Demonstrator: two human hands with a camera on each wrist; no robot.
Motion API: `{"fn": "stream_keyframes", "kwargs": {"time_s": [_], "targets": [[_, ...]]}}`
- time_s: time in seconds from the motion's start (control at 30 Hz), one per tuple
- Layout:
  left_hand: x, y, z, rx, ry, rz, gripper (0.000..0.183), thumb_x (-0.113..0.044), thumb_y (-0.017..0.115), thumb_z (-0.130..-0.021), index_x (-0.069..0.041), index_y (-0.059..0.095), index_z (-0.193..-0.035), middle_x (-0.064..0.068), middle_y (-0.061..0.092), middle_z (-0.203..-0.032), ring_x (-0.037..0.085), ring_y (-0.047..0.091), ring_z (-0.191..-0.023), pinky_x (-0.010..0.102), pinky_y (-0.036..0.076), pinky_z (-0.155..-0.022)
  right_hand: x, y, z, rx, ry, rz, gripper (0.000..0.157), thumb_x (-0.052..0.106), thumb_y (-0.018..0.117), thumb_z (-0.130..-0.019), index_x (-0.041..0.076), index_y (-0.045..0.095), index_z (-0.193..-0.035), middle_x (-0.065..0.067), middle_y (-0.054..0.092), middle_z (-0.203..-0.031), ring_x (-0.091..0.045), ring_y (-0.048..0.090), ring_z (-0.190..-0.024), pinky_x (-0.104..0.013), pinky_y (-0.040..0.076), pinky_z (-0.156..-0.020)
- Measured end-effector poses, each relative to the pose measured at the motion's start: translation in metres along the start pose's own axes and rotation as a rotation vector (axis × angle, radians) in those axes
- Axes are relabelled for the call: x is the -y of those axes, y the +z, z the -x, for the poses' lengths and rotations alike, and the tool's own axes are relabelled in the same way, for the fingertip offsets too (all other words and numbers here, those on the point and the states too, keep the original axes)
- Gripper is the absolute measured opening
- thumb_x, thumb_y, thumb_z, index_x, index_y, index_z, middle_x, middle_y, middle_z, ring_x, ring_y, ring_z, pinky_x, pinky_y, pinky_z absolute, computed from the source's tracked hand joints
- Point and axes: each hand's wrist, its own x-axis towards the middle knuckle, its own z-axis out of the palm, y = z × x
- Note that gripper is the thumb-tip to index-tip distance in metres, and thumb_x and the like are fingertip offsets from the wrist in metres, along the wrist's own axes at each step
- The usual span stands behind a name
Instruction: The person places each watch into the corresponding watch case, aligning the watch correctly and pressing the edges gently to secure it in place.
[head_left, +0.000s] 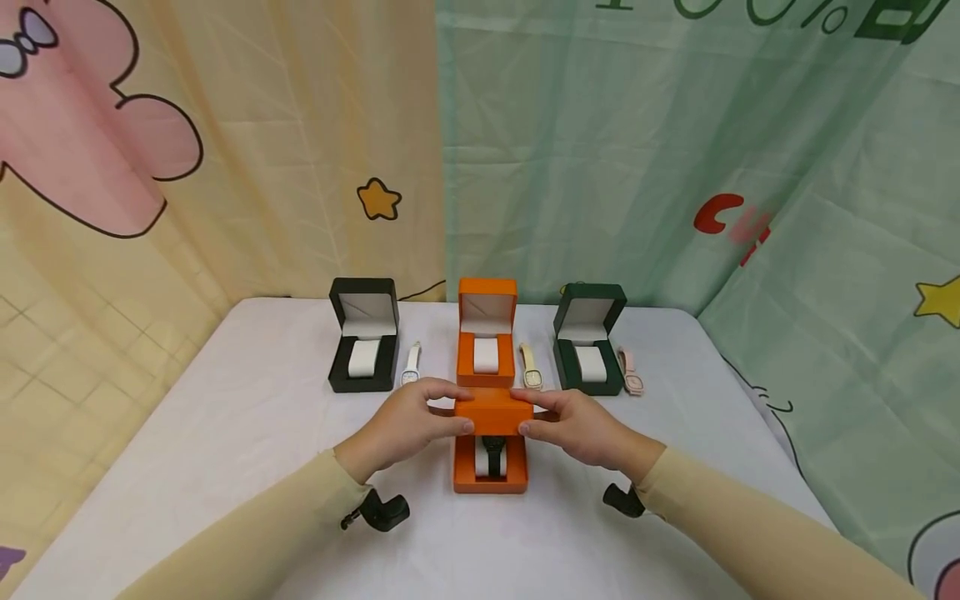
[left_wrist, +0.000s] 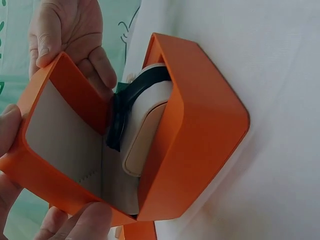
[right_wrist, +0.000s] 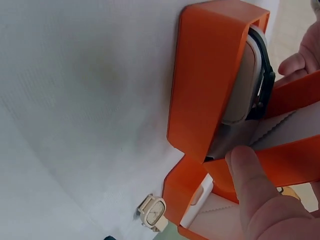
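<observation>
In the head view an orange watch box [head_left: 491,485] stands at the near middle of the table with its lid [head_left: 492,408] half raised. My left hand [head_left: 412,421] grips the lid's left side, thumb at the near edge and fingers on top. On the right side my right hand [head_left: 585,427] holds the same lid in a matching grip. Inside the box a black watch [head_left: 493,454] is wrapped round a white cushion [head_left: 480,458]. The left wrist view shows the lid's pale lining [left_wrist: 60,135] and the dark strap [left_wrist: 145,82] over the cushion.
Behind stand three open watch boxes with white cushions: black [head_left: 362,383], orange [head_left: 486,377] and dark green [head_left: 591,385]. Beside them lie a white watch [head_left: 411,367], a yellowish watch [head_left: 531,373] and a pink watch [head_left: 631,377]. A white cloth [head_left: 285,417] covers the table; printed curtains [head_left: 525,150] hang behind.
</observation>
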Motion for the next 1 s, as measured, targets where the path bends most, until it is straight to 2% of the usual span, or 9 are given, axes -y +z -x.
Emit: {"fn": "stream_keyframes", "kwargs": {"time_s": [0.17,0.27,0.5,0.73,1.0], "targets": [[0.004,0.004,0.003,0.001,0.03,-0.002,0.037,-0.029,0.087,-0.089,-0.022,0.077,-0.123,0.008,0.06,-0.147,0.032,0.07,-0.12,0.043,0.062,-0.098,-0.002,0.005,0.004,0.025,-0.048,-0.056,0.059,0.021,0.072,-0.101,0.016,0.052,-0.156,-0.019,0.044,-0.164,-0.036,0.064,-0.134,-0.036,0.059,-0.101],[0.006,0.006,0.005,-0.01,0.047,-0.018,0.036,-0.028,0.087,-0.088,-0.021,0.077,-0.123,0.009,0.059,-0.147,0.032,0.07,-0.12,0.043,0.061,-0.099,-0.003,0.008,0.006,0.028,-0.057,-0.064,0.059,0.02,0.072,-0.101,0.012,0.052,-0.156,-0.021,0.044,-0.164,-0.037,0.063,-0.136,-0.033,0.059,-0.1],[0.008,0.015,0.012,-0.054,0.052,-0.06,0.032,-0.024,0.089,-0.086,-0.021,0.079,-0.116,0.009,0.058,-0.145,0.028,0.073,-0.115,0.043,0.06,-0.1,-0.006,0.013,0.01,-0.007,-0.061,0.025,0.057,0.021,0.076,-0.098,0.015,0.058,-0.152,-0.022,0.04,-0.165,-0.035,0.063,-0.135,-0.031,0.059,-0.099],[0.011,0.022,0.019,-0.075,0.04,-0.103,0.03,-0.027,0.091,-0.084,-0.023,0.079,-0.111,0.005,0.056,-0.144,0.027,0.071,-0.116,0.044,0.059,-0.103,-0.009,0.02,0.013,-0.061,-0.059,0.137,0.057,0.022,0.081,-0.093,0.019,0.064,-0.147,-0.018,0.039,-0.166,-0.039,0.046,-0.15,-0.043,0.051,-0.111],[0.018,0.032,0.025,-0.078,0.071,-0.097,0.026,-0.023,0.092,-0.082,-0.018,0.08,-0.106,0.009,0.054,-0.141,0.022,0.07,-0.114,0.04,0.058,-0.105,-0.012,0.032,0.019,-0.11,-0.075,0.177,0.052,0.016,0.085,-0.089,0.017,0.071,-0.139,-0.018,0.045,-0.163,-0.041,0.047,-0.149,-0.051,0.045,-0.115]]}}
